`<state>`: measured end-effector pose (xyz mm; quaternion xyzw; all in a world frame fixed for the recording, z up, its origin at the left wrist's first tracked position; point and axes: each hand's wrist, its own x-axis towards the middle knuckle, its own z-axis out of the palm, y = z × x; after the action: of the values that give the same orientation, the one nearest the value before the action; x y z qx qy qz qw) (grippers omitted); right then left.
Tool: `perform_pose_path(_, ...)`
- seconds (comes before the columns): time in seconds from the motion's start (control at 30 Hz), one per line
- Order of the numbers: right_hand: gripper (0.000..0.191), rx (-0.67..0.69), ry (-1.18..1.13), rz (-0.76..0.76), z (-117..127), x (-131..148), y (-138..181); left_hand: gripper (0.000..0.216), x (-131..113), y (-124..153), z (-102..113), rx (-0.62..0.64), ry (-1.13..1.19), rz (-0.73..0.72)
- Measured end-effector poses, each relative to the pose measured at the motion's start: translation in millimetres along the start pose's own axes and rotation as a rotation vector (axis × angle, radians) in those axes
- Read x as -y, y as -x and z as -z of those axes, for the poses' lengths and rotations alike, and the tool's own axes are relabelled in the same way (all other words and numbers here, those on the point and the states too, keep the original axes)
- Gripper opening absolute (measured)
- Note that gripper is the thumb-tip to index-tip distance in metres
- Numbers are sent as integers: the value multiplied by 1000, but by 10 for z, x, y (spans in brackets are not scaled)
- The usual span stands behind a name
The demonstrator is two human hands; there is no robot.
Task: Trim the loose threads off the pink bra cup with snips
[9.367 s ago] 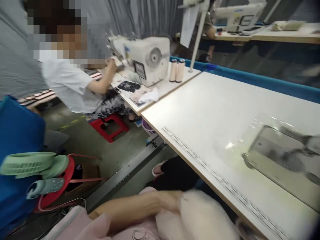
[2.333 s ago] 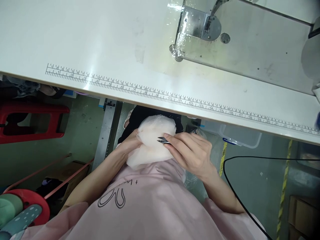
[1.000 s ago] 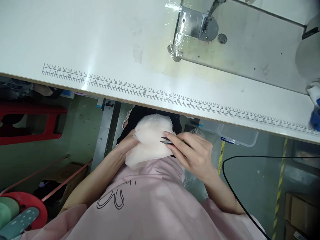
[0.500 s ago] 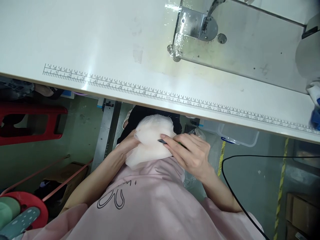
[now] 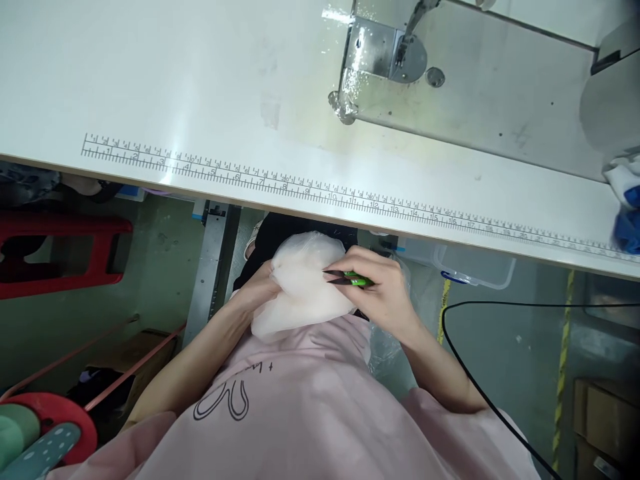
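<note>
A pale, sheer bundle of fabric (image 5: 306, 283) rests in my lap, just below the table edge. My left hand (image 5: 259, 288) grips its left side with curled fingers. My right hand (image 5: 381, 293) is closed around small green-handled thread snips (image 5: 350, 280). Their dark blades point left and touch the fabric's right side.
A white sewing table (image 5: 200, 100) with a printed ruler strip (image 5: 350, 200) spans the top. The sewing machine's metal presser foot area (image 5: 385, 57) is upper right. A red stool (image 5: 60, 253) stands at left. A clear plastic bin (image 5: 475, 267) and a black cable (image 5: 480, 387) are at right.
My right hand has turned, so the green handle of the snips now shows. The blades stay at the fabric's right side. My left hand has kept its grip.
</note>
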<state>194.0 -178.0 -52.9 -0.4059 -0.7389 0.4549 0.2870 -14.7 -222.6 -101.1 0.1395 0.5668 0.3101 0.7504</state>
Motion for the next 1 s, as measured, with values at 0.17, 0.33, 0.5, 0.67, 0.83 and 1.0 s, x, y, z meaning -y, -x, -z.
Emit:
perform_pose_path(0.17,16,64,-150,-142,62,-47,-155,35,-5,1,49,23,1,79)
perform_pose_path(0.33,31,97,-266,-267,59,-115,-255,19,4,27,100,160,-3,71)
perform_pose_path(0.5,30,71,-257,-304,46,-147,-239,21,-26,48,84,149,-24,91)
perform_pose_path(0.67,26,2,-256,-301,53,-154,-193,28,-21,31,84,148,-52,90)
perform_pose_path(0.83,20,-10,-246,-277,28,-166,-188,33,12,32,127,213,-77,95)
perform_pose_path(1.0,12,-69,-117,-237,13,-196,-150,29,56,22,162,241,-92,71)
